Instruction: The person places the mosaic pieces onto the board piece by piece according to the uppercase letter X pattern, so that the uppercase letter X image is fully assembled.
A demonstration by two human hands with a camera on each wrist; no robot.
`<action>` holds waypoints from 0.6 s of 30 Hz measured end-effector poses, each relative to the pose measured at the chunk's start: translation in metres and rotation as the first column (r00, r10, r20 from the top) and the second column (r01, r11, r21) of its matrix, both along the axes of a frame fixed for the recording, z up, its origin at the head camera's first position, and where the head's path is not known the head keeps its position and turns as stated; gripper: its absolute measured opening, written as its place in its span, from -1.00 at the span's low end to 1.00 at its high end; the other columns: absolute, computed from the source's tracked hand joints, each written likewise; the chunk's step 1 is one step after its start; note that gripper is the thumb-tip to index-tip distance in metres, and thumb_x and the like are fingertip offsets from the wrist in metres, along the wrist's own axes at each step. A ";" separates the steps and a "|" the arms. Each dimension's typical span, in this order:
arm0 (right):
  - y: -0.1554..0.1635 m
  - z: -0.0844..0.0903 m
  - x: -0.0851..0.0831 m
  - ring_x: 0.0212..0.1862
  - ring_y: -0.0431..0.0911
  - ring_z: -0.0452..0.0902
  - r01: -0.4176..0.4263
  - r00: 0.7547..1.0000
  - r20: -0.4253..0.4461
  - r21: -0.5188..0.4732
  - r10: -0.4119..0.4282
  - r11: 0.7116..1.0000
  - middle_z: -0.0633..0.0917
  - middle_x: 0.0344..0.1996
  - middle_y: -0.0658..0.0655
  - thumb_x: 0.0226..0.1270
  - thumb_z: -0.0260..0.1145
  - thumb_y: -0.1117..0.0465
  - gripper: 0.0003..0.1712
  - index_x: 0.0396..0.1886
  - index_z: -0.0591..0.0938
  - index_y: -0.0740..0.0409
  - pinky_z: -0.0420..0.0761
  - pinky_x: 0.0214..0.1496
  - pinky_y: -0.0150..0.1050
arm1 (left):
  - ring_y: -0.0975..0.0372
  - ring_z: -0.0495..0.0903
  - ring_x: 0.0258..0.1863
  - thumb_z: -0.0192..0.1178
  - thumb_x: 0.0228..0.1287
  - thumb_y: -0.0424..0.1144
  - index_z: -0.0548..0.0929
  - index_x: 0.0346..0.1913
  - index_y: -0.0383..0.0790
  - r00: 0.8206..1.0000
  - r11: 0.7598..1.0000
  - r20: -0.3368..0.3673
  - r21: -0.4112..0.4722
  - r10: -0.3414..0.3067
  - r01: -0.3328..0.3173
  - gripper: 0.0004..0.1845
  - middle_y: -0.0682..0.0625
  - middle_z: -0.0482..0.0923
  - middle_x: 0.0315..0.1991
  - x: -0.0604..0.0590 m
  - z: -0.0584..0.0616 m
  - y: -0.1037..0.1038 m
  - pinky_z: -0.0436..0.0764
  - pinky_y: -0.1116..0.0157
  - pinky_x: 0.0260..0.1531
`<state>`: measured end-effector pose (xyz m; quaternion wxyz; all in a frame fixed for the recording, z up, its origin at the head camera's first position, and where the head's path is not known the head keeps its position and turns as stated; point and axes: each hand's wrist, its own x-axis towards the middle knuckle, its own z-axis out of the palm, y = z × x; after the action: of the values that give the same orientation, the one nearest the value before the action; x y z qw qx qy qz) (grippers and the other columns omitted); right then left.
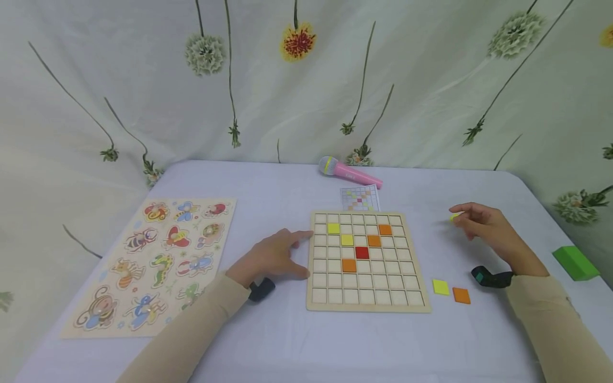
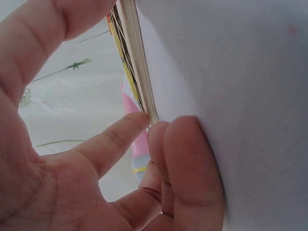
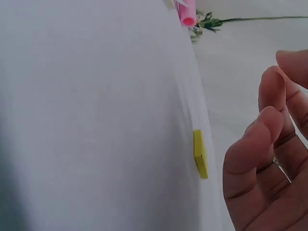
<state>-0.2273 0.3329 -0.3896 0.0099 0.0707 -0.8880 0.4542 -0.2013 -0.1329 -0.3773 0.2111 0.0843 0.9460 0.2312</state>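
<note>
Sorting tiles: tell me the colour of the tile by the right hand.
Yellow tile, lying on the table; right wrist view shows it best.

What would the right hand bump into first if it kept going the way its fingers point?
Probably the small flat yellow square tile lying on the white tablecloth just ahead of the right hand; the fingers aren't touching it, though depth is unclear.

Both arms wear long, soft sleeves in a light tan colour. A small black camera band (image 1: 490, 277) sits on the right wrist. Another black one (image 1: 261, 289) sits on the left wrist.
</note>
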 end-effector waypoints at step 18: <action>0.034 -0.010 -0.021 -0.41 -0.10 0.38 0.027 0.977 0.207 0.101 -0.048 0.994 0.43 -0.40 0.04 0.72 0.08 0.26 -0.49 0.50 0.42 0.45 0.44 -0.32 -0.26 | 0.09 0.57 0.08 0.67 0.10 -0.02 0.37 0.68 0.17 1.000 1.000 -0.003 -0.003 0.003 -0.003 0.06 -0.07 0.58 0.26 0.000 -0.001 0.000 0.57 -0.01 0.26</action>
<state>-0.2486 0.3673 -0.3994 -0.0785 0.0062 -0.9065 0.4148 -0.2015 -0.1329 -0.3779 0.2094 0.0828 0.9468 0.2300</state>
